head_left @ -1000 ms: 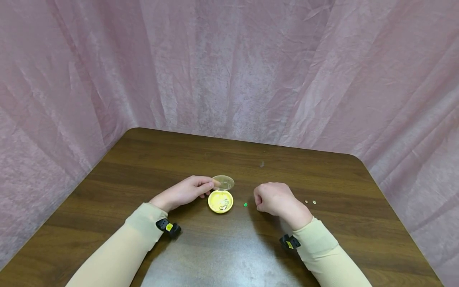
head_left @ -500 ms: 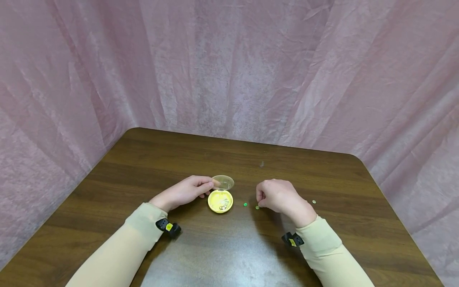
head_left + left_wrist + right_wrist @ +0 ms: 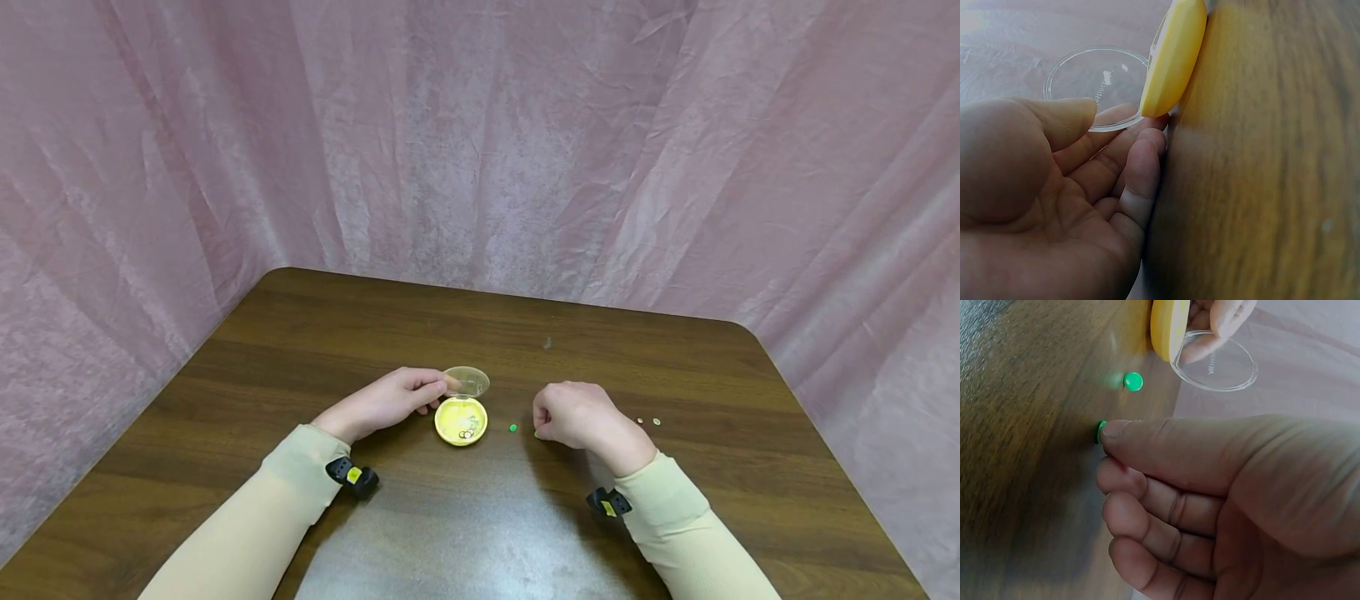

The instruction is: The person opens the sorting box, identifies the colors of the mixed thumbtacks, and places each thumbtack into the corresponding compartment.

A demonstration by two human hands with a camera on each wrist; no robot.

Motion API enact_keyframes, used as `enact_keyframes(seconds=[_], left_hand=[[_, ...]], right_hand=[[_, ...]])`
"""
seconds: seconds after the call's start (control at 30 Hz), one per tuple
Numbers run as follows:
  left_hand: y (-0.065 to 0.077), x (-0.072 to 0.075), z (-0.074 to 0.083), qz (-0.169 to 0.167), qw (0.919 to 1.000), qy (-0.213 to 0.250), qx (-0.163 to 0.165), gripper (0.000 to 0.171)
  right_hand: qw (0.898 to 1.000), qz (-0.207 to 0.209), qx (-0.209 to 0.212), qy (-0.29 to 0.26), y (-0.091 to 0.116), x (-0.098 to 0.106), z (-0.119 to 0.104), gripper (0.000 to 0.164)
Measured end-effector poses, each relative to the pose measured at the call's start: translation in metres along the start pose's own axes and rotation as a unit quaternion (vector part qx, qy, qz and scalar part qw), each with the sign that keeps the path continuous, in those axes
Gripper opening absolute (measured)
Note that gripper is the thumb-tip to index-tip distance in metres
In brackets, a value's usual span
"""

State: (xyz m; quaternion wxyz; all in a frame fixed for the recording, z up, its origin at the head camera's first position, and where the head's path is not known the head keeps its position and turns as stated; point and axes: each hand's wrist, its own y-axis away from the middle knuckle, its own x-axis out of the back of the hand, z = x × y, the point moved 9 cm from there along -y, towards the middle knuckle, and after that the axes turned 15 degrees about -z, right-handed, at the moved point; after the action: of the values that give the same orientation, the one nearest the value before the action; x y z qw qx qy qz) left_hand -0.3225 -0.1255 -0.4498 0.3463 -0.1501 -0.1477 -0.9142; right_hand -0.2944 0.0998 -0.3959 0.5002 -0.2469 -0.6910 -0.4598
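Observation:
In the head view my left hand (image 3: pixel 390 402) holds the raised clear lid (image 3: pixel 471 382) of a round yellow case (image 3: pixel 461 443) between thumb and fingers. Some tiny ring-like pieces lie in the case. My right hand (image 3: pixel 581 414) is low over the table, to the right of the case, with its fingers curled. At its thumb tip sits a small green disc (image 3: pixel 1101 431), pinched there and mostly hidden by the thumb. Another glossy green disc (image 3: pixel 513 427) lies between the case and this hand.
Two tiny pale pieces lie to the right of my right hand, one being a ringed disc (image 3: pixel 657 422). A faint grey mark or scrap (image 3: pixel 547 342) is farther back on the brown wooden table (image 3: pixel 360 308). Pink curtains (image 3: pixel 480 150) hang behind.
My right hand drew back slightly, baring the small disc by its thumb, then came forward and left over it again. The left hand and case have stayed put.

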Motion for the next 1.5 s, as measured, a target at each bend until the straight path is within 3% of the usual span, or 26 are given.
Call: enact_keyframes(seconds=[0.2, 0.4, 0.63, 0.77, 0.87, 1.03, 1.13, 1.27, 1.3, 1.5], left_hand=[[0.000, 0.001, 0.001, 0.001, 1.0000, 0.004, -0.002, 0.034], [-0.001, 0.001, 0.001, 0.001, 1.0000, 0.003, 0.000, 0.033], [-0.001, 0.002, 0.000, 0.003, 1.0000, -0.003, 0.000, 0.033], [-0.001, 0.002, 0.001, 0.005, 1.0000, -0.002, 0.001, 0.033], [-0.001, 0.001, 0.000, 0.004, 1.0000, 0.003, 0.001, 0.033], [-0.002, 0.001, 0.001, 0.001, 1.0000, 0.006, -0.004, 0.031], [-0.001, 0.000, 0.001, 0.000, 1.0000, 0.005, -0.005, 0.031], [0.000, 0.000, 0.000, 0.002, 1.0000, 0.004, 0.001, 0.031], [0.000, 0.000, 0.000, 0.001, 1.0000, 0.004, 0.001, 0.032], [-0.001, 0.000, 0.001, -0.002, 1.0000, 0.005, 0.004, 0.033]], right_hand=[[1.000, 0.008, 0.007, 0.005, 0.000, 0.001, 0.000, 0.034], [0.998, 0.049, 0.027, -0.024, 0.003, 0.012, -0.002, 0.027], [0.987, 0.074, 0.051, -0.132, 0.004, 0.026, 0.000, 0.014], [0.965, 0.067, 0.086, -0.240, 0.007, 0.031, -0.001, 0.007], [0.929, 0.053, 0.125, -0.345, 0.010, 0.033, -0.004, 0.008], [0.845, 0.037, 0.211, -0.490, 0.018, 0.041, -0.012, 0.011], [0.778, 0.029, 0.281, -0.561, 0.023, 0.048, -0.019, 0.005], [0.681, -0.007, 0.362, -0.636, 0.032, 0.054, -0.029, 0.020], [0.664, -0.016, 0.376, -0.646, 0.034, 0.055, -0.031, 0.023], [0.585, -0.061, 0.448, -0.673, 0.048, 0.062, -0.046, 0.027]])
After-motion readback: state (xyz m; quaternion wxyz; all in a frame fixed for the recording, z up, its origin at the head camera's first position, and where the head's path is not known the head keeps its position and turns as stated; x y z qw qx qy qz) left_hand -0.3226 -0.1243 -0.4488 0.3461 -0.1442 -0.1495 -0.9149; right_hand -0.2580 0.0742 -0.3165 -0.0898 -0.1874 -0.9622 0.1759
